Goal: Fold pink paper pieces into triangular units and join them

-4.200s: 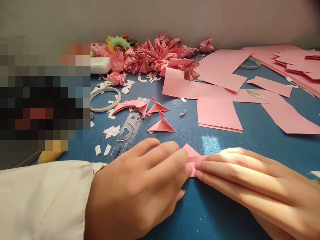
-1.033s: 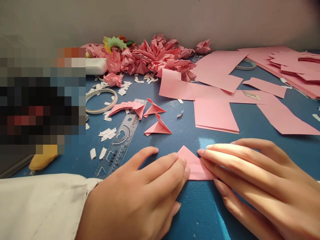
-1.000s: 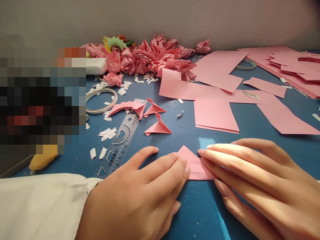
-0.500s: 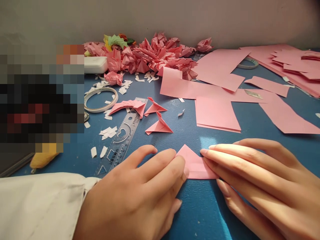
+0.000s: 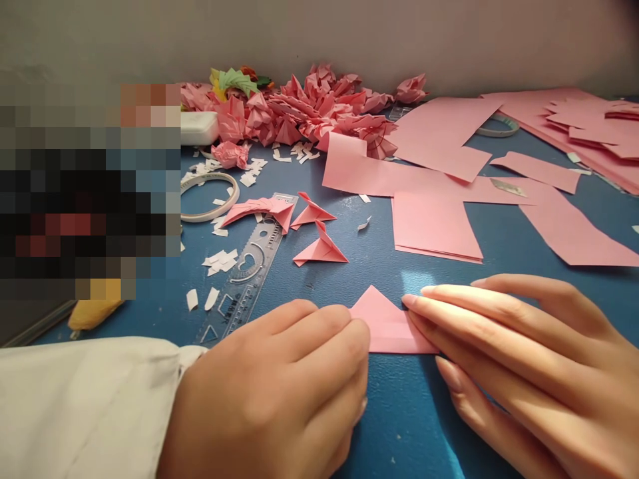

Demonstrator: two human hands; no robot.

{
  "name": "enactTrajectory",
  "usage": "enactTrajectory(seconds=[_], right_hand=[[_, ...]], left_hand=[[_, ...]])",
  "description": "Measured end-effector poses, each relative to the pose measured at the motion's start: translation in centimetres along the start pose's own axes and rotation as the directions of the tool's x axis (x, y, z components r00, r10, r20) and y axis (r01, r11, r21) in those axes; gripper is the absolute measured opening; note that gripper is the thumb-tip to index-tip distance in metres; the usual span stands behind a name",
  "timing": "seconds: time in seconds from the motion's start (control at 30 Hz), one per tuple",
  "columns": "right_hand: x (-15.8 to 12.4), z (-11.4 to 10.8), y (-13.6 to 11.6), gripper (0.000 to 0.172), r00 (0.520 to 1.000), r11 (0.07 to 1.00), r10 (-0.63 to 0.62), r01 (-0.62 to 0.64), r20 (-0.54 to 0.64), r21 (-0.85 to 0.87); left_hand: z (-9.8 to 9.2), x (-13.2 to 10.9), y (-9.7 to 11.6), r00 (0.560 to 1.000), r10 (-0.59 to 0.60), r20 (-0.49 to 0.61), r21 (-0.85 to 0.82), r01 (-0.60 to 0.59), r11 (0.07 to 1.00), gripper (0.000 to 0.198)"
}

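A small folded pink paper (image 5: pixel 384 326) lies on the blue tabletop, its peak pointing away from me and a straight edge towards me. My left hand (image 5: pixel 279 379) is closed on its left corner, with the fingers curled and the thumb mostly hidden. Over the right corner, my right hand (image 5: pixel 519 359) is open, its long fingers stretched out and resting on the paper. The right thumb stays apart below the edge. Just beyond are two small folded pink pieces (image 5: pixel 321 249) and a curved chain of joined pieces (image 5: pixel 259 211) lying across a clear plastic ruler (image 5: pixel 244 266).
Crumpled-looking pink folded paper (image 5: pixel 319 110) is heaped along the wall. Flat pink sheets (image 5: pixel 439 226) spread over the right side. A tape roll (image 5: pixel 212 216), white paper scraps (image 5: pixel 219 261) and a yellow object (image 5: pixel 94 313) lie left, beside a blurred-out area.
My left fingers have curled in more tightly at the paper's left corner, and the left index finger has come down. My right hand has barely moved. The view has shifted slightly.
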State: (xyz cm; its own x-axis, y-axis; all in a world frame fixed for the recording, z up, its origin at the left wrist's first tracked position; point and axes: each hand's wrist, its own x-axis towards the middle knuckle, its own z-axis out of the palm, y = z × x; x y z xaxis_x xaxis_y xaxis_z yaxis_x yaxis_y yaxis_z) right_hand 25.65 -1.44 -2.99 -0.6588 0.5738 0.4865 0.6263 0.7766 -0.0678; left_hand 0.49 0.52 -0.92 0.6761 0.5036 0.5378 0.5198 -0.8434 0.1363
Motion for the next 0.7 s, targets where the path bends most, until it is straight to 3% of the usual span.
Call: enactTrajectory(seconds=[0.13,0.23,0.43,0.6,0.7], right_hand=[[0.3,0.1,0.0,0.032,0.999,0.999,-0.049,0.049,0.009,-0.013],[0.8,0.3,0.1,0.039,0.996,0.997,-0.083,0.083,0.043,0.008],[0.9,0.1,-0.2,0.034,0.99,0.99,-0.138,0.138,0.031,0.007],[0.5,-0.2,-0.7,0.024,0.997,0.998,-0.058,0.06,-0.041,0.033],[0.1,-0.2,-0.6,0.021,0.992,0.991,-0.128,0.127,-0.021,-0.031]], left_hand=[[-1.0,0.4,-0.3,0.978,-0.129,0.164,-0.108,0.147,0.983,0.039],[-1.7,0.3,-0.5,0.957,-0.132,0.257,-0.164,0.178,0.97,0.032],[-1.5,-0.1,-0.6,0.956,-0.131,0.262,-0.161,0.177,0.971,0.032],[-1.6,-0.1,-0.5,0.953,-0.123,0.278,-0.151,0.17,0.974,0.03],[-1.7,0.0,-0.5,0.955,-0.133,0.265,-0.152,0.178,0.972,0.029]])
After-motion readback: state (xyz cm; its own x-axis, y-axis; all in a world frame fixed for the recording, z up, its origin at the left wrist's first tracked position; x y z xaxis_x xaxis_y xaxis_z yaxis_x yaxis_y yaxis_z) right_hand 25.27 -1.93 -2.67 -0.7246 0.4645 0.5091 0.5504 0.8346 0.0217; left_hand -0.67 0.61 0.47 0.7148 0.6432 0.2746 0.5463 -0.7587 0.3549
